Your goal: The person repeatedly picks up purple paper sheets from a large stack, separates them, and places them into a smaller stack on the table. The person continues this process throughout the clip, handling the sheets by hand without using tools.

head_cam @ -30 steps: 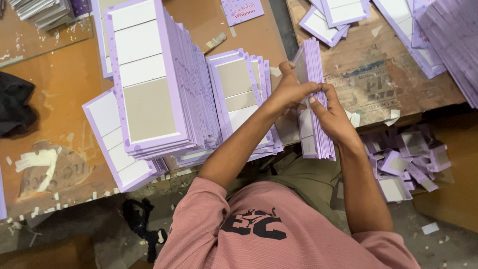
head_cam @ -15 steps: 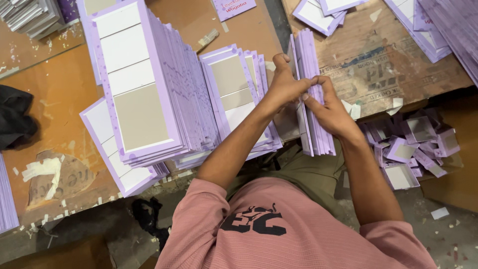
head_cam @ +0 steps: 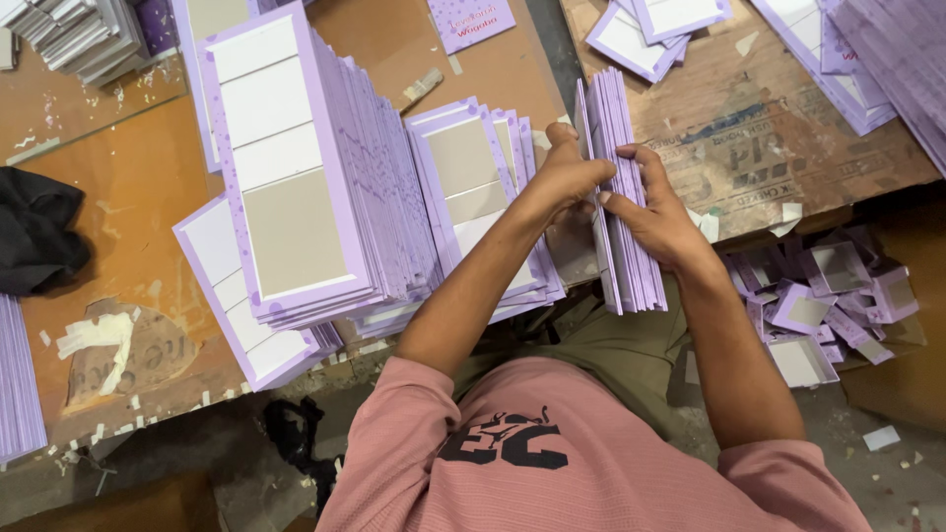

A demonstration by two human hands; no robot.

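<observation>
Between both hands, upright bundle of lilac cards (head_cam: 623, 197), long axis running away from the body; left hand (head_cam: 572, 177) and right hand (head_cam: 655, 212) clamped on opposite faces.

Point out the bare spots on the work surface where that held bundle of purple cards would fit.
Bare brown board between the black cloth and the tall purple stack; printed cardboard right of the bundle. Crowded: centre stacks, scrap pile.
</observation>
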